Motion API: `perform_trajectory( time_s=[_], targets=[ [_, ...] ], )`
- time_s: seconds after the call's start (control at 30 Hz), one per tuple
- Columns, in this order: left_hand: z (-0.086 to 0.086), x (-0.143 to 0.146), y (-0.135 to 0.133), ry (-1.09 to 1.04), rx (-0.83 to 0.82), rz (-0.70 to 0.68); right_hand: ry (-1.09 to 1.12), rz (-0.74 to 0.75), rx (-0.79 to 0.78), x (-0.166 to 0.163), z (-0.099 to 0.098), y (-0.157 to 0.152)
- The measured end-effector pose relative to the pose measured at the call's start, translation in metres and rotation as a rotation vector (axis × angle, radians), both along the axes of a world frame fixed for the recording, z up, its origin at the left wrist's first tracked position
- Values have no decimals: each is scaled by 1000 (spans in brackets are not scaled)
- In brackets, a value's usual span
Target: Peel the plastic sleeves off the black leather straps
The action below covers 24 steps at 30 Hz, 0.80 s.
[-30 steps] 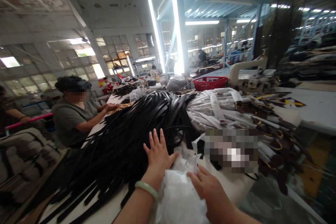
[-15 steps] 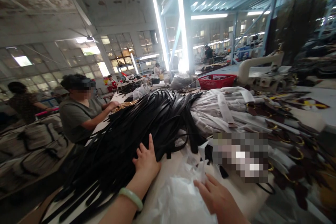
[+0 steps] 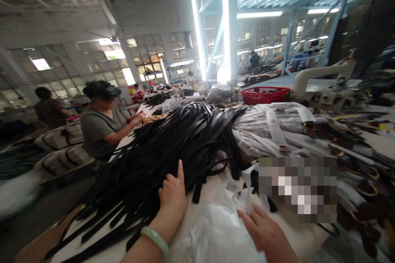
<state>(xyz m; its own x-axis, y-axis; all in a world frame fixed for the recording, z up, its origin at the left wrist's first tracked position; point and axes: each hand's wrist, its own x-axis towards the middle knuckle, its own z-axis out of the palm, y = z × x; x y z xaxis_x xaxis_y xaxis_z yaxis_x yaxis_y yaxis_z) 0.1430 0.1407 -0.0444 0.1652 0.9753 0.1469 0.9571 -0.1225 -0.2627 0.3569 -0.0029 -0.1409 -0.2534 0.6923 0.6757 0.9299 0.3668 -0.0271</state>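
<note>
A large heap of long black straps (image 3: 173, 135) spreads over the pale table. At its near edge is my left hand (image 3: 173, 197), a green bangle on the wrist. Its index finger points away from me and the other fingers are bent; I see nothing held in it. My right hand (image 3: 262, 224) is closed on a crumpled translucent plastic bag (image 3: 216, 230) lying in front of me. A raised corner of the plastic stands by its fingertips, and the hand hides part of the bag. A short black strap end (image 3: 197, 192) lies between the hands.
White-wrapped straps with brown ends and gold rings (image 3: 271, 127) are piled at the right. Behind them stand a red basket (image 3: 263, 95) and a cream sewing machine (image 3: 327, 84). A co-worker (image 3: 101, 125) works at the table's left side. A pixelated patch hides things at right.
My left hand's fingers have curled in, leaving the index stretched out. The right hand stays on the plastic bag. The whole view has shifted slightly, so things appear further right.
</note>
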Motion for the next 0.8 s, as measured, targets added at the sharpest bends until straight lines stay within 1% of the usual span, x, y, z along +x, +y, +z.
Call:
perform_trajectory(
  time_s=[0.07,0.13,0.2,0.27,0.37,0.43,0.5,0.6,0.67,0.7,0.73,0.8],
  targets=[
    [-1,-1,4,14,27,-3,56,5,-78,-4,7,-4],
    [-3,-1,4,25,42,-13,101,23,-110,-8,14,-7],
    [-4,-4,2,35,51,-44,141,31,-141,-10,19,-9],
    [-1,-8,2,45,54,-89,168,38,-182,-12,25,-9],
    [14,-16,9,61,46,-153,145,45,-267,-14,39,-8],
    [30,-21,18,71,35,-184,104,70,-319,-20,51,-6],
    [49,-24,29,81,16,-212,54,116,-351,-35,63,-1],
    [77,-25,42,97,-17,-253,-49,246,-402,-74,74,22],
    [93,-24,46,103,-26,-274,-75,308,-465,-103,80,48],
    [100,-23,47,104,-27,-281,-57,293,-504,-115,83,65],
    [107,-22,47,103,-27,-286,-15,238,-547,-125,86,83],
    [116,-19,48,94,-31,-294,48,127,-571,-136,92,119]
  ],
)
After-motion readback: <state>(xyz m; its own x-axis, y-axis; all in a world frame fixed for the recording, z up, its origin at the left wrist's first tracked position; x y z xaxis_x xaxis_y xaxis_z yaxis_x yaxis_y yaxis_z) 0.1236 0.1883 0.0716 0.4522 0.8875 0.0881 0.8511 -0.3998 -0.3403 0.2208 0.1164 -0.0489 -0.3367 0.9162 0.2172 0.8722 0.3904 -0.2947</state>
